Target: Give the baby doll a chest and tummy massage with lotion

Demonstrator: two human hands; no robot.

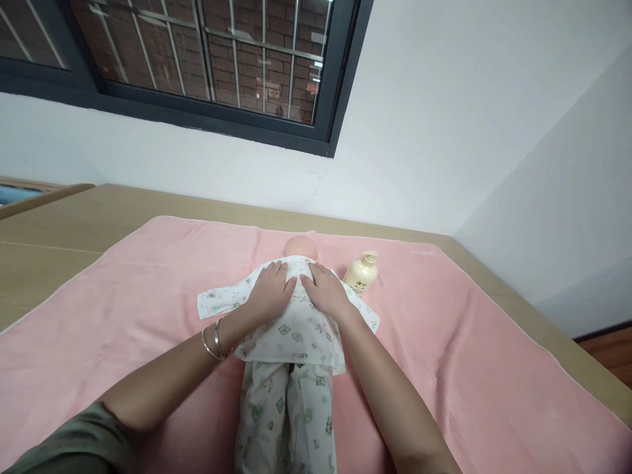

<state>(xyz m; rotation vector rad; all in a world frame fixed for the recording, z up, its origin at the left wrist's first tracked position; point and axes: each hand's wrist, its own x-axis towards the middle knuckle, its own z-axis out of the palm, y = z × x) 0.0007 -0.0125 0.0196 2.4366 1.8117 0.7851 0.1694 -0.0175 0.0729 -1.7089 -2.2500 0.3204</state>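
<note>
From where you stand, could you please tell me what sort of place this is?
Probably a baby-care practice room: a doll in printed clothes lies on a pink towel over a wooden table, a lotion bottle beside it, under a barred window.

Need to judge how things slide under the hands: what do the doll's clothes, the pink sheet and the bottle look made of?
Doll's clothes: thin woven cotton by the look, matte, creased, printed.
Pink sheet: soft towel-like fabric, matte, with a pale hemmed edge.
Bottle: probably plastic, cream, smooth with a slight sheen.
</note>
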